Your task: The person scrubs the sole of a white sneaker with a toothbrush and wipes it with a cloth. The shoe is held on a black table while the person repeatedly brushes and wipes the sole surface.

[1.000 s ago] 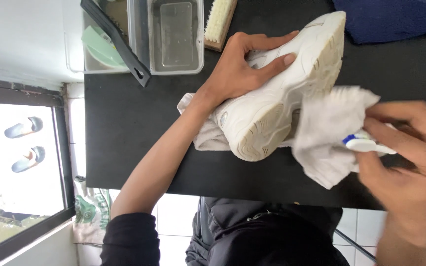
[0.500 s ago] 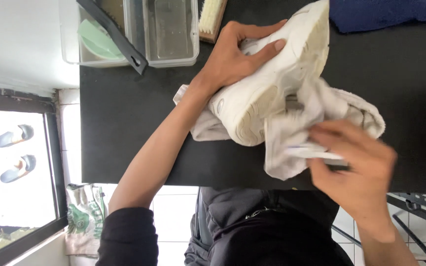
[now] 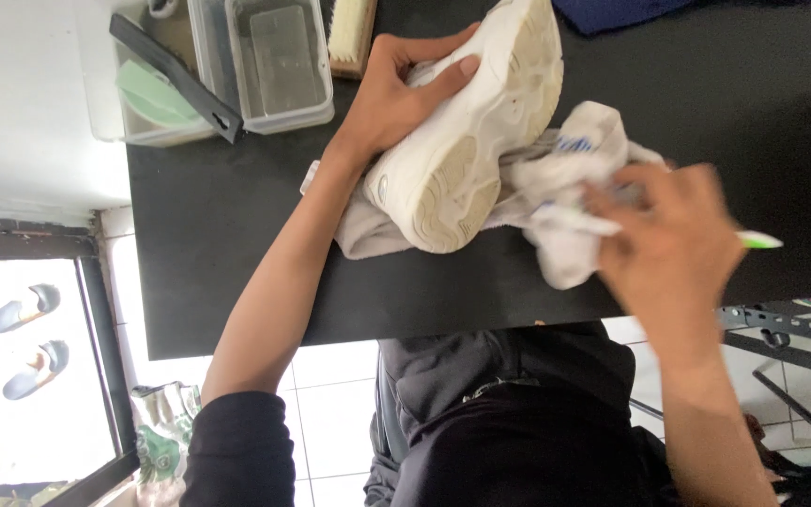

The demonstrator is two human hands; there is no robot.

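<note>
Containers: two clear plastic tubs [image 3: 279, 66] at the table's edge
Brush: wooden scrub brush [image 3: 351, 36] just beside them
Floor: pair of slippers [image 3: 25, 340]

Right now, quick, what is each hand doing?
Left hand: closed around the white shoe, holding it sole-up on the black table.
Right hand: blurred, gripping a white cloth and a toothbrush.

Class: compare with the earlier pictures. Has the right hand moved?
Yes. The right hand, holding the white cloth, has moved along the black table's near edge toward the sneaker.
</note>
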